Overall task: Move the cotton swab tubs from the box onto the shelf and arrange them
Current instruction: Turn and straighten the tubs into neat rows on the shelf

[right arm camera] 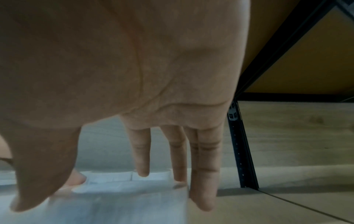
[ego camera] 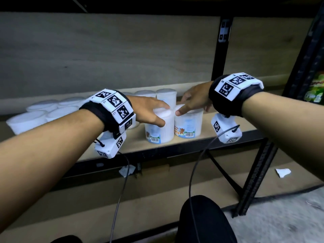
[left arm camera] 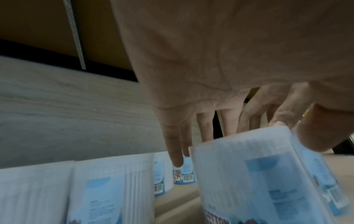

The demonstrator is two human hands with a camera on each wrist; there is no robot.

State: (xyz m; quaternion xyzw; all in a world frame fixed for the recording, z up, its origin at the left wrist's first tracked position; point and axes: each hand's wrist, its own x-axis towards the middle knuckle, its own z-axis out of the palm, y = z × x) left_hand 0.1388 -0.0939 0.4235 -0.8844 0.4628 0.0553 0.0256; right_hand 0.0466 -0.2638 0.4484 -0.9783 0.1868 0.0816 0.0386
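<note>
Two white-lidded cotton swab tubs with blue bear labels stand side by side near the front of the shelf board (ego camera: 222, 128). My left hand (ego camera: 160, 114) grips the left tub (ego camera: 160, 132) from above, fingers over the lid and thumb on its front side. The left wrist view shows that tub (left arm camera: 249, 174) between thumb and fingers. My right hand (ego camera: 185, 106) rests on the right tub (ego camera: 190, 123), thumb on the lid, fingers straight. In the right wrist view its fingers (right arm camera: 203, 181) reach past the lid's (right arm camera: 114, 204) far edge.
Several more tubs (ego camera: 35, 116) stand in rows to the left, and one taller stack (ego camera: 166, 97) sits behind the hands. A black upright post (ego camera: 220, 50) rises at the back right. Green packaging (ego camera: 315, 92) fills the neighbouring bay. Bare shelf board lies right of the tubs.
</note>
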